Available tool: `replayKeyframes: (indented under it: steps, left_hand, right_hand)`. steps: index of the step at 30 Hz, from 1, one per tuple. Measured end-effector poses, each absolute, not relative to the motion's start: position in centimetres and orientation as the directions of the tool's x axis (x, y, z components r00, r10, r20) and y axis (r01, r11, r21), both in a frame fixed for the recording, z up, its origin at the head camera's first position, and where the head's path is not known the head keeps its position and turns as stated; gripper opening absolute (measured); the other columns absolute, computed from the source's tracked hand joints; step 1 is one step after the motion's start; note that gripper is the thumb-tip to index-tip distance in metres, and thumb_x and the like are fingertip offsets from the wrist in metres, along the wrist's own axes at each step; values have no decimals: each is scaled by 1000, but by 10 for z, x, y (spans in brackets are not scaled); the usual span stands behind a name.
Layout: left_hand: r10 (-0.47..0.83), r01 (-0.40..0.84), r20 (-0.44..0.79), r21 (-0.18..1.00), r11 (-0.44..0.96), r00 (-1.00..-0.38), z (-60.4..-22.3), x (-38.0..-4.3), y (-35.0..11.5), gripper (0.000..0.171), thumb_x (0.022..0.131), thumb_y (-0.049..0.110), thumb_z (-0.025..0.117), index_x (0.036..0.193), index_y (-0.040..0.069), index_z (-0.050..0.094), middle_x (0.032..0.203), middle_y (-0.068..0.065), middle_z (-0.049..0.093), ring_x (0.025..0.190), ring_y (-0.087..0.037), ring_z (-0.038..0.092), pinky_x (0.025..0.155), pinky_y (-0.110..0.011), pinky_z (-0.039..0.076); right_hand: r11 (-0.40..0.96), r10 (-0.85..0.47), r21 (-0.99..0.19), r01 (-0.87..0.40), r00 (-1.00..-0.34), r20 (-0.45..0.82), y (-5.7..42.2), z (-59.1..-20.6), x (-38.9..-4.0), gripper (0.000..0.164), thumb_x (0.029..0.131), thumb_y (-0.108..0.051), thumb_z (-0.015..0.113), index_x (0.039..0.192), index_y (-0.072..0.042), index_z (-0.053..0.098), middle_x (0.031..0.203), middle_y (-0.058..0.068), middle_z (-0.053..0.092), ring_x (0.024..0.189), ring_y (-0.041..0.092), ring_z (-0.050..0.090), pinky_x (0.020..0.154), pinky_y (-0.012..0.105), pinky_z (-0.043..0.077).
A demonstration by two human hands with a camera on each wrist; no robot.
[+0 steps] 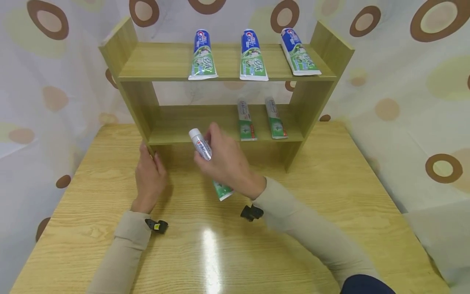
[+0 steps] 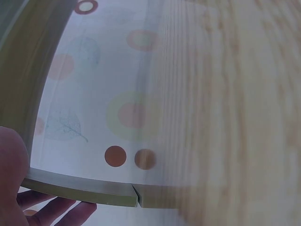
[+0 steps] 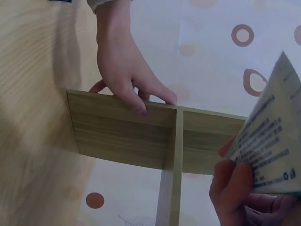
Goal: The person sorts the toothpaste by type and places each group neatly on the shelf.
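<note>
My left hand (image 1: 149, 179) grips the lower left side panel of a wooden shelf (image 1: 191, 122); in the left wrist view its fingers (image 2: 56, 209) curl around the panel's edge. In front of the lower board, my right hand (image 1: 229, 163) holds a toothpaste tube (image 1: 201, 143), white cap pointing up and left, green flat end below the hand. The right wrist view shows printed text on that tube's back (image 3: 270, 141). Two similar tubes, a left one (image 1: 246, 120) and a right one (image 1: 275, 118), lie on the lower board to the right of my right hand.
On the top board lie three blue-and-green toothpaste tubes: a left one (image 1: 203, 55), a middle one (image 1: 253, 55) and a right one (image 1: 299, 53). The shelf stands on a wooden table (image 1: 176, 253), before a patterned curtain (image 1: 404, 81). Upright panels close both shelf ends.
</note>
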State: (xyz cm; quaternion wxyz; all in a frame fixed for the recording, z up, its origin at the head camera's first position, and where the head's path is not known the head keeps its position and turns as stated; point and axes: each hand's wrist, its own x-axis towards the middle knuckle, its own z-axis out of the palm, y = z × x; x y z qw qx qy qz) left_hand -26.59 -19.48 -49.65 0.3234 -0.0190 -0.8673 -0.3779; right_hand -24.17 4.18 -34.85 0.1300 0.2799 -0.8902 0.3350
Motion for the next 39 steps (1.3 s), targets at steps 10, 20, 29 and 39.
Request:
replayKeyframes:
  steps: [10,20,29,39]
  left_hand:
    - [-215,269,574,641,719,-790,-494,-264,-196,50,116,12,43,163,-1,32,143,-40,60,128,-59,66,101,-71,55]
    - [-202,292,605,616,732,-770,-497,-267,-197,51,116,12,44,163,-2,32,142,-40,61,127,-60,66,102,-72,55]
    - [-204,297,607,621,726,-768,-499,-267,-195,52,115,10,46,163,-2,32,142,-40,61,126,-60,66,99,-73,55]
    - [-192,321,635,600,733,-749,-499,-267,-195,51,113,7,47,161,-5,34,138,-42,62,123,-61,67,97,-73,56]
  right_hand:
    - [659,-395,-532,-531,-847,355,34,-332,-260,35,96,-15,74,121,4,58,92,16,73,61,20,71,46,22,53]
    - [754,-369,-412,-512,-849,379,30,-323,-283,30,99,-20,69,117,0,57,79,10,69,53,18,63,42,26,49]
    - [811,-342,-328,-484,-848,406,28,-318,-308,25,99,-23,64,108,-1,55,76,8,63,56,17,58,45,30,47]
    - [847,-272,-390,-361,-925,266,21,-313,-330,30,98,-27,65,110,-7,47,77,8,62,58,19,60,46,32,47]
